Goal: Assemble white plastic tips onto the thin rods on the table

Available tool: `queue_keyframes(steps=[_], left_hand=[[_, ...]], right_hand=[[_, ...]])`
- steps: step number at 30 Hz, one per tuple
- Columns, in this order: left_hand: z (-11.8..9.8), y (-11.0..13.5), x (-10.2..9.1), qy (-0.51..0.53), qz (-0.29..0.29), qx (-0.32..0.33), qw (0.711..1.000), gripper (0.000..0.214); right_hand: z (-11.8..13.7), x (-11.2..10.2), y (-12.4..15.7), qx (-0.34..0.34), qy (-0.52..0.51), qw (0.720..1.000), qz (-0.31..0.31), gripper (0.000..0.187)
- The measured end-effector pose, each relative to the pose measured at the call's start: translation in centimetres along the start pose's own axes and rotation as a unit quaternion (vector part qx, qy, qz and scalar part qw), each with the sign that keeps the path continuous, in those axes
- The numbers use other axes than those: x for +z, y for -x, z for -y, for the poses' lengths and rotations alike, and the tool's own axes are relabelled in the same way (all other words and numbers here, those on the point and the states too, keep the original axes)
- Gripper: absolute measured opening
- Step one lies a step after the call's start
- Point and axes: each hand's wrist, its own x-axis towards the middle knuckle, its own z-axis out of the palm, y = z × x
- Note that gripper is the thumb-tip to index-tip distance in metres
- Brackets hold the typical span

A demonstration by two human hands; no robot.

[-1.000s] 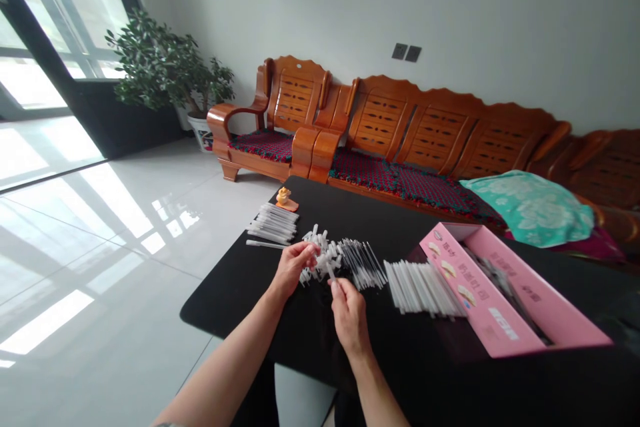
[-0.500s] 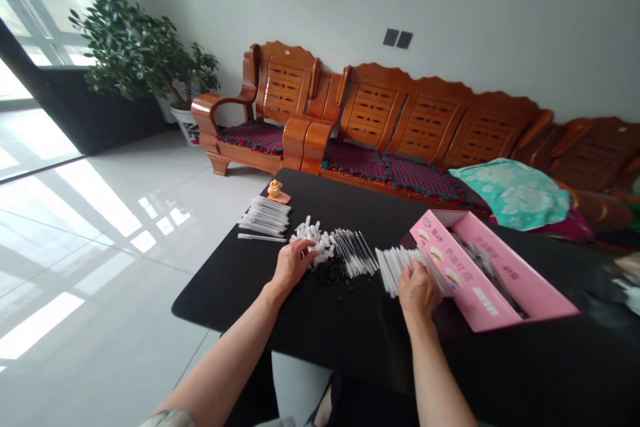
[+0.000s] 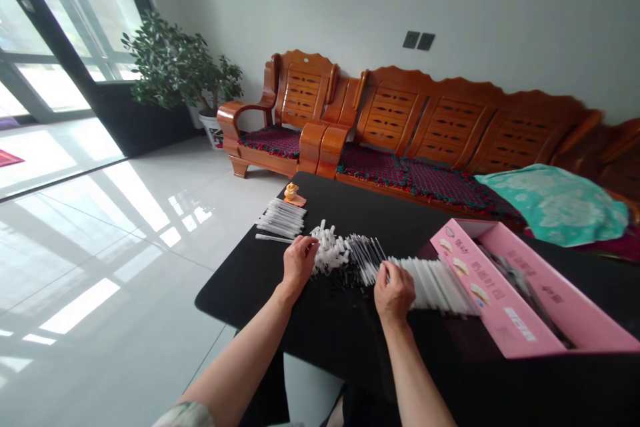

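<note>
My left hand (image 3: 299, 261) is at the left edge of a pile of small white pen caps (image 3: 331, 248), its fingers curled together; whatever they pinch is too small to tell. My right hand (image 3: 394, 288) is closed, fingertips at the right end of a fan of thin pen refills (image 3: 365, 255). What it grips is hidden by the fingers. Just right of that hand, a row of white pen barrels (image 3: 440, 285) lies side by side. Small black plugs (image 3: 345, 278) are scattered between the caps and the refills.
A stack of white pens (image 3: 281, 217) and an orange figurine (image 3: 291, 191) are at the table's far left. A pink open box (image 3: 505, 317) stands on the right of the black table (image 3: 240, 287). Behind are a wooden sofa (image 3: 395, 103) and a potted plant (image 3: 183, 70).
My right hand has moved left from the white barrels to the edge of the refills. My left hand stays by the caps. The whole view has shifted left.
</note>
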Motion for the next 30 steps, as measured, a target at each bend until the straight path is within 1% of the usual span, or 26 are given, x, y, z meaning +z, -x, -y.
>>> queue_keyframes(steps=[2,4,7,11,16,21,23,25,27,30], left_hand=[[0.5,-0.3,-0.5,-0.046,-0.032,-0.032,0.998,0.017],[1.1,-0.5,-1.0,-0.113,-0.04,-0.052,0.991,0.019],[1.7,-0.6,-1.4,-0.202,-0.024,-0.066,0.977,0.019],[1.7,-0.4,-1.4,-0.24,0.002,-0.06,0.969,0.019],[1.5,-0.3,-1.4,-0.249,0.02,-0.046,0.967,0.017],[2.0,-0.3,-1.3,-0.243,0.004,-0.023,0.97,0.014],[1.8,-0.3,-1.3,-0.23,-0.009,-0.012,0.973,0.014],[1.2,-0.3,-1.2,-0.205,-0.021,0.015,0.978,0.014],[0.1,-0.2,-1.1,-0.167,-0.02,0.06,0.984,0.014],[-1.9,0.4,-0.7,-0.112,0.015,0.142,0.983,0.015]], right_hand=[[0.1,0.0,0.4,-0.005,-0.007,1.0,0.006,0.018],[-0.2,-0.2,0.7,-0.001,-0.004,1.0,0.006,0.018],[-0.6,-0.4,0.7,0.007,0.0,1.0,0.003,0.019],[-0.4,-0.4,0.7,0.002,0.001,1.0,0.0,0.02],[0.0,-0.4,0.7,-0.001,0.001,1.0,0.014,0.019],[0.0,-0.3,0.8,-0.004,-0.009,0.999,0.031,0.02],[0.2,-0.3,0.8,-0.005,-0.018,0.999,0.033,0.02],[0.6,-0.4,0.8,-0.011,-0.034,0.999,0.04,0.02],[1.3,-0.4,0.7,-0.025,-0.059,0.996,0.055,0.02],[2.4,-0.5,0.5,-0.06,-0.101,0.99,0.08,0.019]])
